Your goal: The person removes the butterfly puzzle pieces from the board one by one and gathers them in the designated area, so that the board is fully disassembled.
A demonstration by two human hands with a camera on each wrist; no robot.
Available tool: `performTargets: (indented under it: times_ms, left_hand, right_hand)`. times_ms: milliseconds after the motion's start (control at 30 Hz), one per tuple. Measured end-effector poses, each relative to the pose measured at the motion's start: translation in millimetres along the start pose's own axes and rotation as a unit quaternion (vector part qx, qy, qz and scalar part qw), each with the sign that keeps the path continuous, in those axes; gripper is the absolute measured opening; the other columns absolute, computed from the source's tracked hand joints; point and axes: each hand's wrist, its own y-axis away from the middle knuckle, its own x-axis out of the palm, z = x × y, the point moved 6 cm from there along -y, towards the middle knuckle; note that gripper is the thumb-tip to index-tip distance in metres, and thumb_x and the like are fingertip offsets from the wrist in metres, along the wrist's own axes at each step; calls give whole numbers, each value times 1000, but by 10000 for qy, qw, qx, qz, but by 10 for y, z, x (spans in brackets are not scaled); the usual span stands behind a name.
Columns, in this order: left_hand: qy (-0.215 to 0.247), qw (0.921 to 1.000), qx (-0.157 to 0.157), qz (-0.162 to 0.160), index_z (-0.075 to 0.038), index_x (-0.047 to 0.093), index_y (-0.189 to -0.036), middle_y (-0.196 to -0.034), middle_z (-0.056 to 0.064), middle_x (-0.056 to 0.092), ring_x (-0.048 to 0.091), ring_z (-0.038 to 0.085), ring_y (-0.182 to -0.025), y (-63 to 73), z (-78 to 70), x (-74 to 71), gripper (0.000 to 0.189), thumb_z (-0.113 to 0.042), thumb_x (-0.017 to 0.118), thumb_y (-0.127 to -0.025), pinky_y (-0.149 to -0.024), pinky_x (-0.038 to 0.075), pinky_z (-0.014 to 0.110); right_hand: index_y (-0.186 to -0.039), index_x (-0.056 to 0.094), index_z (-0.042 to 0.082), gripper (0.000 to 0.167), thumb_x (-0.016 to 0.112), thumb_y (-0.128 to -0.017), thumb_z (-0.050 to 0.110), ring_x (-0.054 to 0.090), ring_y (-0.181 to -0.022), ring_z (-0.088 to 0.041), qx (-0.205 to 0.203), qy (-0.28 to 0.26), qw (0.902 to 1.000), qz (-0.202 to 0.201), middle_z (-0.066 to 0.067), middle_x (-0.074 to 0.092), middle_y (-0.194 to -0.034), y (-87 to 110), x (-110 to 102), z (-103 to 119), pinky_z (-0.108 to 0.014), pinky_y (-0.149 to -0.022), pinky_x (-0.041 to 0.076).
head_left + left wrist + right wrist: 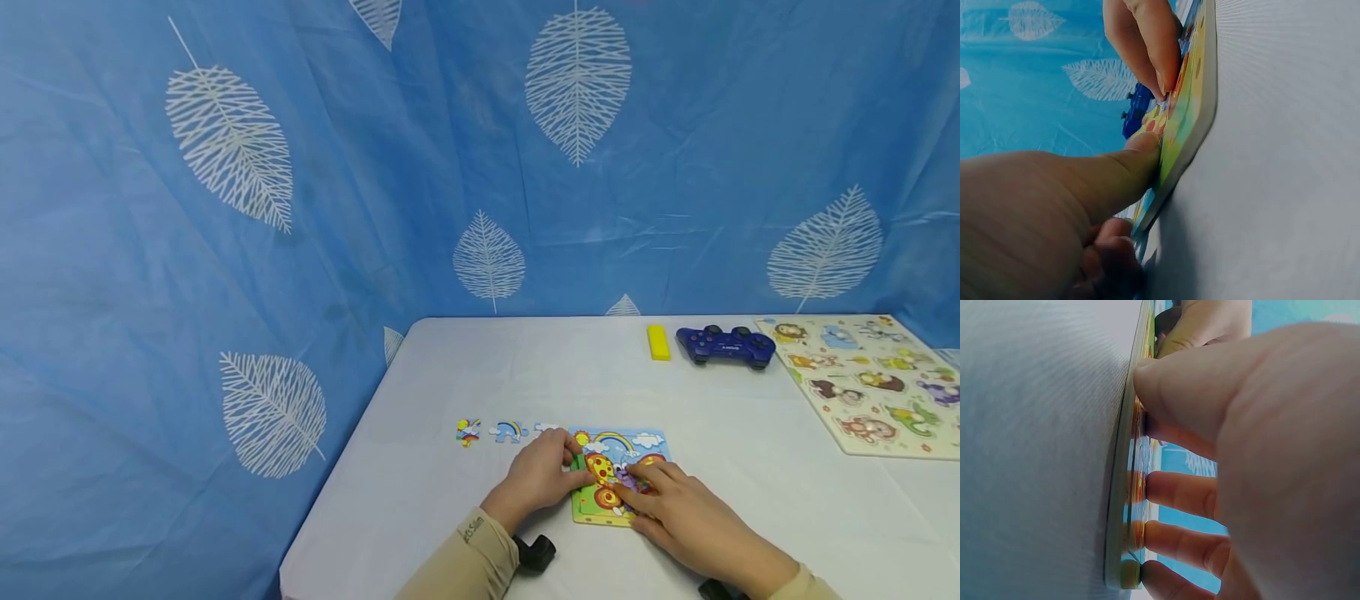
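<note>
A small jigsaw puzzle board (596, 518) with a butterfly and rainbow picture lies flat on the table. Along its left side my left hand (543, 471) grips the edge, thumb on the picture and the other fingers curled by the rim, as the left wrist view of the board (1192, 125) shows. My right hand (686, 517) presses fingertips onto the picture's middle and right part. Its thumb touches the board's edge in the right wrist view, with the fingers (1182, 494) fairly straight. Part of the picture is hidden under both hands.
Left of the board lie a loose butterfly-coloured puzzle piece (468, 430), a rainbow piece (509, 431) and a cloud piece (545, 426) partly behind my left hand. Farther back are a yellow block (658, 342), a blue game controller (726, 346) and a large animal puzzle board (847, 433).
</note>
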Motion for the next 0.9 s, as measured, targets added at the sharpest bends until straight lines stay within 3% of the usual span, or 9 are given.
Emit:
performTargets:
  times_ms: [200,400,767,900]
  left_hand:
    - [245,9996,139,-86,-26,59,-103,-93,-16,56,51,0,-78,10,-10,3,36,-46,83,-86,-71,46,23]
    - [620,9973,383,-64,-27,56,-104,-80,-20,60,52,-1,-65,28,-26,7,34,-38,83,-88,-62,43,21]
    - [473,9961,733,167,-27,56,-108,-77,-17,57,50,1,-60,38,-65,28,31,-31,82,-91,-58,41,19]
    - [470,9959,756,140,-25,57,-108,-77,-17,57,50,1,-61,29,-72,15,30,-30,82,-91,-58,41,19]
  right_hand:
    - [-138,68,28,42,70,-97,34,53,-131,-36,50,-76,10000,33,-9,59,-141,10,7,-1,-59,-94,51]
    - [-139,67,27,42,70,-97,35,52,-132,-35,93,-98,9999,43,-9,58,-142,25,27,-3,-59,-95,50]
    - [-139,64,42,44,71,-97,33,54,-124,-30,-205,252,9991,-281,-8,58,-137,25,28,50,-54,-83,53]
    - [-140,63,40,44,70,-97,33,53,-125,-31,-239,465,9984,-210,-10,57,-137,15,26,90,-53,-81,53]
